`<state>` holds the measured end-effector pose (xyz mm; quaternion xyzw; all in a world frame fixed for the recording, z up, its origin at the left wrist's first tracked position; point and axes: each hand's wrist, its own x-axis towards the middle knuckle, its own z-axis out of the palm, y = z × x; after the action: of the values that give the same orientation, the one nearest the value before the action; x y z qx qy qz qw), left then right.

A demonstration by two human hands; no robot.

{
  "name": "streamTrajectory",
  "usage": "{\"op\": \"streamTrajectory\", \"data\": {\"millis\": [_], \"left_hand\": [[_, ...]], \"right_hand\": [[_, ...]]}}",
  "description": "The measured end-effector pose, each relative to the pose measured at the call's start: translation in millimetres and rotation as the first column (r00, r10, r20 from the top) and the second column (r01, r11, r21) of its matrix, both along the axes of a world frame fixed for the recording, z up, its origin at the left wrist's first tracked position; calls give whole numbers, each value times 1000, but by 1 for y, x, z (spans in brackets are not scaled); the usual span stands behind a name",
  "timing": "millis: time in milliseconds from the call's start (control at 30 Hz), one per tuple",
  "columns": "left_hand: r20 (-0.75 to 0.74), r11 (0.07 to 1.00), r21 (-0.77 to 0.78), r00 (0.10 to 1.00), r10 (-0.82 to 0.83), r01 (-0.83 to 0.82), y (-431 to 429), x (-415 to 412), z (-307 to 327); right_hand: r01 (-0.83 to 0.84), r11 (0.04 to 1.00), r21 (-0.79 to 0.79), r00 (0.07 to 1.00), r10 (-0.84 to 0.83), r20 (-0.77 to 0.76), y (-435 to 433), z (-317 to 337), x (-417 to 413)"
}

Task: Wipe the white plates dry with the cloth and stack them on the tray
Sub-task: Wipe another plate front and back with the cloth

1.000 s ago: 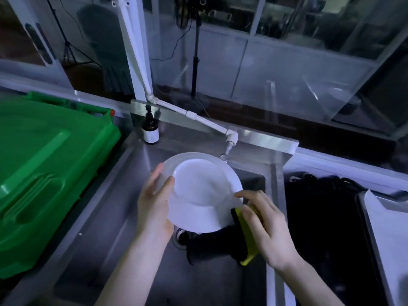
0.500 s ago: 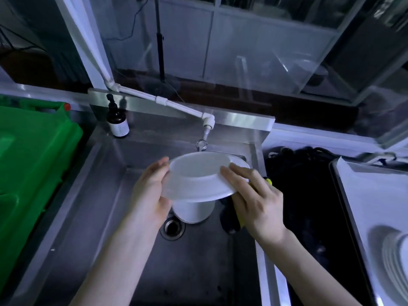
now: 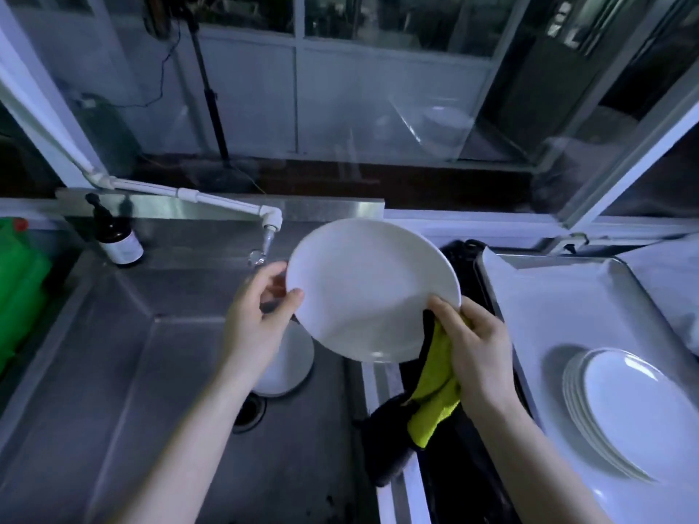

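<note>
The cloth (image 3: pixel 435 395) is clamped to the near-right rim of the tilted plate (image 3: pixel 370 289) by the curled fingers of the right hand (image 3: pixel 472 357), the left rim is pinched by the left hand (image 3: pixel 257 319), and the tray (image 3: pixel 548 281) with its stack (image 3: pixel 635 406) is located rightward, nearer the right hand.

We logged a steel sink (image 3: pixel 151 372). A bottle (image 3: pixel 118 242) stood on its back ledge, left of the tap (image 3: pixel 270 225). A white dish (image 3: pixel 295 366) sat in the basin beside the drain (image 3: pixel 247 410). On the right, a tray (image 3: pixel 548 296) carried stacked plates (image 3: pixel 635 410).
</note>
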<state>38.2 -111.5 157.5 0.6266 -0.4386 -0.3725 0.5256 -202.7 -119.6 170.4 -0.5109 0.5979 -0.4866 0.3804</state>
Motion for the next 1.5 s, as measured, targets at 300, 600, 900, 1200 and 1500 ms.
{"op": "streamTrajectory", "data": {"millis": [300,600,900,1200,1500], "left_hand": [[-139,990,22,981,-133,137,-29,-157,-4],[-256,920,165,916,-309,357,-50,-320,-23],[-227,785,310,844,-487,536,-68,-426,-68],[71,763,394,810,-582,513,-82,-467,-110],[290,786,387,746,-599,481,-80,-482,-128]], "right_hand": [[276,957,92,958,-282,59,39,18,-162],[324,944,59,946,-324,-5,91,-2,-299],[539,796,276,842,-520,-145,77,-73,-387],[621,686,379,782,-504,-368,51,-124,-422],[634,685,358,752,-437,-494,51,-145,-434]]}}
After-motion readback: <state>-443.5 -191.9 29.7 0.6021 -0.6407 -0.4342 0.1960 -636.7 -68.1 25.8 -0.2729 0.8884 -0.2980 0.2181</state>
